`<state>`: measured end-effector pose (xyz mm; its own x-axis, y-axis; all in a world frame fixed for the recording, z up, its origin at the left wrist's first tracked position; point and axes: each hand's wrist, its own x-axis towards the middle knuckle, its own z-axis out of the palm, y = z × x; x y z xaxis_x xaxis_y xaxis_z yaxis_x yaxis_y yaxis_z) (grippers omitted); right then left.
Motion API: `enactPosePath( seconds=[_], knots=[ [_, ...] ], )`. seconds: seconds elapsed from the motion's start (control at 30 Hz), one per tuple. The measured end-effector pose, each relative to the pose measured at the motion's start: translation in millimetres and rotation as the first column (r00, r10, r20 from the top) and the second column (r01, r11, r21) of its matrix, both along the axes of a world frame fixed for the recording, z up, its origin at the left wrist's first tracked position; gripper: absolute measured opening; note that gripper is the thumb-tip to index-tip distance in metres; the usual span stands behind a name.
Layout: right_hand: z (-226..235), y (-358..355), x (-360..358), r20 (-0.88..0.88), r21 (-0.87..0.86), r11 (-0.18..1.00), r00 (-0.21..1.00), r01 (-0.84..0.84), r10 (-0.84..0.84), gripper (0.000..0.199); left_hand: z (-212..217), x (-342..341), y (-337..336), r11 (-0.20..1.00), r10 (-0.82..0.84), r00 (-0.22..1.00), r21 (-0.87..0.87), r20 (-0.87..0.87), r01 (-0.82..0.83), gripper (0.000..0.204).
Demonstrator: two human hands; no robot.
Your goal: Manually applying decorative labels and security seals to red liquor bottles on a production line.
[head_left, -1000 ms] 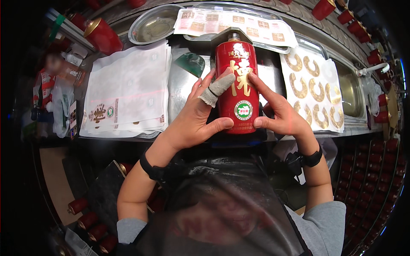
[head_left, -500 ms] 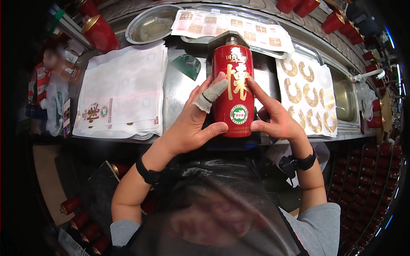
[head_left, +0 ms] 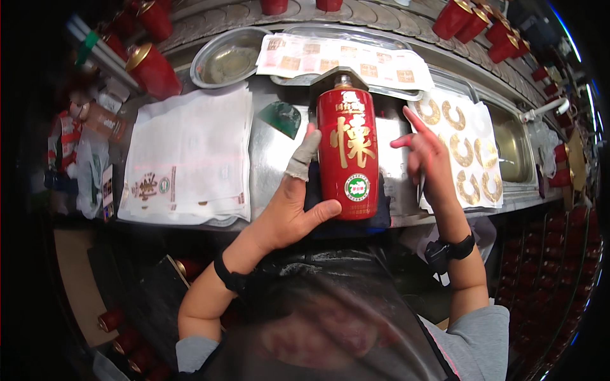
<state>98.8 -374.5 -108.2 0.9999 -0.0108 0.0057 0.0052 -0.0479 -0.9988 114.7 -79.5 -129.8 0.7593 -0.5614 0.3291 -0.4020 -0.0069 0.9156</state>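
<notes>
Middle of the frame, there's the red bottle (head_left: 348, 149), left hand (head_left: 287, 198) leaning on its left side, thumb and fingers spread; right hand (head_left: 429, 155) is off it, fingers loosely apart near the gold-arc sheet (head_left: 468, 168).

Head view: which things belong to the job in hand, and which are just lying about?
Likely in use:
red bottle, at the left hand
printed sheets on the left
sheet of gold C-shapes
green flat piece

Apparently just lying about:
plastic bag, far left
orange-brown packet
</notes>
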Motion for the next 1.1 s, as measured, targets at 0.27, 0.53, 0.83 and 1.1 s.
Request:
enactPosePath(
  seconds=[0.27, 0.53, 0.83, 1.1],
  knots=[
    [29.6, 24.7, -3.8, -0.124, 0.285, 0.916, 0.958, 0.283, -0.257, 0.046, 11.2, -10.4, -6.4, 0.994, 0.032, 0.995, 0.103, -0.092, -0.022, 0.126],
    [54.4, 65.0, -22.4, 0.296, -0.618, 0.745, 0.803, -0.252, 0.517, 0.032, 8.8, -9.4, -1.4, 0.982, -0.003, 1.000, 0.189, -0.022, 0.007, 0.126],
    [100.5, 63.7, 85.4, 0.547, -0.546, 0.791, 0.833, 0.276, 0.087, 0.026, 3.2, -12.2, -6.0, 0.995, 0.030, 0.993, 0.097, -0.114, -0.019, 0.120],
    [91.9, 74.0, 71.0, 0.511, -0.623, 0.765, 0.824, 0.159, 0.245, 0.030, 3.0, -10.3, -5.7, 0.998, 0.011, 0.997, 0.064, -0.081, -0.006, 0.117]
  ],
)
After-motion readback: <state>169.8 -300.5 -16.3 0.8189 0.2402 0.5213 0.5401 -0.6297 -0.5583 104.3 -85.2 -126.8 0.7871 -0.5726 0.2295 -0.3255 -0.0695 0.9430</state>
